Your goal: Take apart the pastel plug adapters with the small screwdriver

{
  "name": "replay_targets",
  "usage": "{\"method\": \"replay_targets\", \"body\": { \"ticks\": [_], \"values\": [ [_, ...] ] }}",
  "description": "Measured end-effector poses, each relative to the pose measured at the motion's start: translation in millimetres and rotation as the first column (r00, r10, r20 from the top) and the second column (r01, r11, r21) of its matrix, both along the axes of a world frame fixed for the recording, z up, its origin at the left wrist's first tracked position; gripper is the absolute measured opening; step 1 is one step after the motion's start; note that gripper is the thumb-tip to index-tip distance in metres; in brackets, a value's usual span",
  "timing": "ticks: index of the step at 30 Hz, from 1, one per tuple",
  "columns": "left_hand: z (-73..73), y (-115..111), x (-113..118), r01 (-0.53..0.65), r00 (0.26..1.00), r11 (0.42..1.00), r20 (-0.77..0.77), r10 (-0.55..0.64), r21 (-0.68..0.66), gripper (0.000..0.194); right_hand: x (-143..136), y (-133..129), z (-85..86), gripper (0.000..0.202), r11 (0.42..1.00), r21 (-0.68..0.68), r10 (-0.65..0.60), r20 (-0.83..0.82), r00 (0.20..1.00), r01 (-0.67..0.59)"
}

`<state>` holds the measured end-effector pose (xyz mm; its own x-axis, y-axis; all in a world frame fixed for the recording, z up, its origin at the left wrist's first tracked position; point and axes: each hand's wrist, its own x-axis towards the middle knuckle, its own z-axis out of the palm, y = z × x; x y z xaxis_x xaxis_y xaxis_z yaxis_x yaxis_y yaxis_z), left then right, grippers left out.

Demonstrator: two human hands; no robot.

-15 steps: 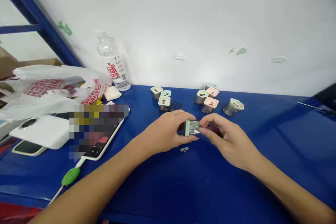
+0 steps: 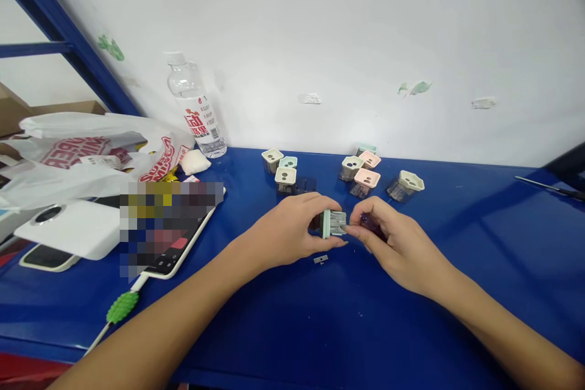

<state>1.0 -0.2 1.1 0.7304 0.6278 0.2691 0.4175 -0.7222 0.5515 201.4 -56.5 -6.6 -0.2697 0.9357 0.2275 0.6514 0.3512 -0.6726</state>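
Your left hand [image 2: 292,228] pinches the green-rimmed sharpener [image 2: 326,223] above the desk [image 2: 292,329]. Your right hand [image 2: 395,244], just right of the sharpener, curls round a purple piece [image 2: 371,224]; fingertip contents: cannot tell. Metal plate [image 2: 321,259] lies just nearer you than the sharpener; bottle [image 2: 201,116] stands beyond, leftward.

Workshop-like blue bench [image 2: 292,329] with sharpeners [image 2: 366,179]

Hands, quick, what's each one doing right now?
Left hand: closed on a mint-green and grey piece.
Right hand: closed around a dark purple object.
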Motion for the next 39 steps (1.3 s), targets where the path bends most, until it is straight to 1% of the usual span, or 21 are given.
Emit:
{"method": "replay_targets", "body": {
  "ticks": [4, 8, 13, 19, 23, 28, 32, 37, 39],
  "values": [
    [-1.1, -1.4, 1.5, 0.019, 1.000, 1.000, 0.001, -0.019, -0.005, 0.034, -0.5, 0.6, 0.1, 0.009, 0.999, -0.027, -0.017, -0.010, 1.000, 0.017],
    [-1.8, -2.0, 2.6, 0.032, 0.999, 0.999, -0.004, -0.032, -0.010, 0.034, -1.1, 1.0, -1.4, 0.011, 0.997, -0.069, -0.021, -0.056, 0.998, 0.017],
    [-0.9, -1.2, 1.3, 0.017, 1.000, 1.000, 0.001, -0.017, 0.012, 0.034, 0.8, 0.9, 1.8, 0.020, 0.988, -0.144, -0.064, -0.109, 0.992, 0.047],
    [-1.3, -2.4, 1.2, 0.016, 0.999, 0.999, 0.035, -0.017, 0.037, 0.031, 0.7, 1.3, 4.4, 0.035, 0.957, -0.280, -0.098, -0.070, 0.993, 0.075],
    [-1.7, -2.5, 1.7, 0.036, 0.999, 0.998, 0.028, -0.038, 0.057, 0.029, -0.9, 2.1, 2.9, 0.034, 0.944, -0.328, -0.073, -0.087, 0.994, 0.040],
    [-0.7, -1.3, 0.2, 0.020, 1.000, 0.997, 0.016, -0.022, 0.079, 0.031, 1.3, 3.1, 4.9, 0.031, 0.948, -0.318, -0.067, -0.129, 0.989, 0.023],
    [-0.9, -0.7, -0.6, -0.009, 1.000, 0.996, 0.018, 0.007, 0.091, 0.031, 2.5, 0.3, 6.0, 0.028, 0.955, -0.285, -0.126, -0.157, 0.979, 0.077],
    [-0.2, -0.7, -1.0, -0.029, 1.000, 0.996, 0.008, 0.029, 0.083, 0.030, 2.8, -3.8, 6.6, 0.030, 0.974, -0.211, -0.142, -0.294, 0.945, 0.080],
    [0.1, -0.7, -1.2, -0.033, 0.999, 0.996, 0.006, 0.032, 0.081, 0.030, 3.1, -3.4, 7.1, 0.032, 0.975, -0.208, -0.148, -0.314, 0.938, 0.084]
  ]
}}
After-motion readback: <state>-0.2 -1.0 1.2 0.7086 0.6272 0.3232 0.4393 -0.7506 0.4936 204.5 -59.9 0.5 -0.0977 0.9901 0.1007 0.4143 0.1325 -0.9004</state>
